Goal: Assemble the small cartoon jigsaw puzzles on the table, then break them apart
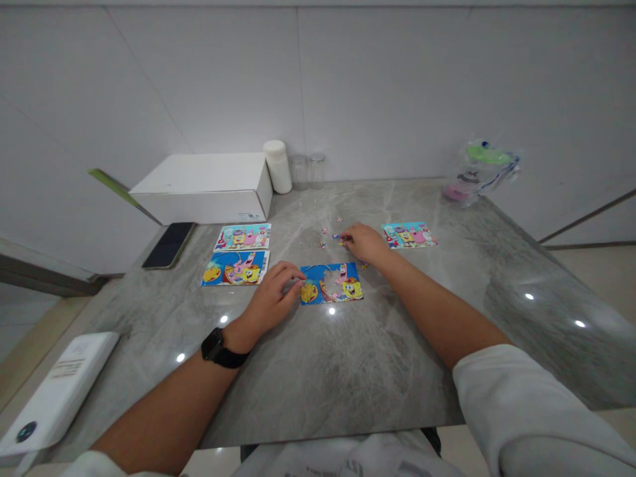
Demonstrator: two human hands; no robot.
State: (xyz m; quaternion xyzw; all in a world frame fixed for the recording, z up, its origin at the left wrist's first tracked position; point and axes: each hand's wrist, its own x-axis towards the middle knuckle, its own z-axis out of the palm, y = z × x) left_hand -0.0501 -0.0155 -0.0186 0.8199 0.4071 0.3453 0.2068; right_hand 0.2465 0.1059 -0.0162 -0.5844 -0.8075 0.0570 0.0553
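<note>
A partly assembled jigsaw puzzle point(309, 292) with a blue cartoon picture lies flat on the table, with a gap in its upper middle. My left hand point(275, 295), wearing a black watch, rests at its left edge; the fingers are bent, thumb and forefinger apart, with nothing between them. Beyond the puzzle, my right hand point(366, 245) has its fingertips pinched down at a loose puzzle piece point(342, 242), which they partly cover. Several other small pieces point(322, 245) lie scattered just left of those fingers. One more shows by the right wrist.
Two picture cards point(243, 236) lie at the left, and a finished-looking puzzle point(410, 235) at the right. Around them are a phone point(169, 246), white box point(199, 189), white bottle point(277, 167), two glasses point(317, 169), plastic bag point(479, 173) and white device point(59, 391).
</note>
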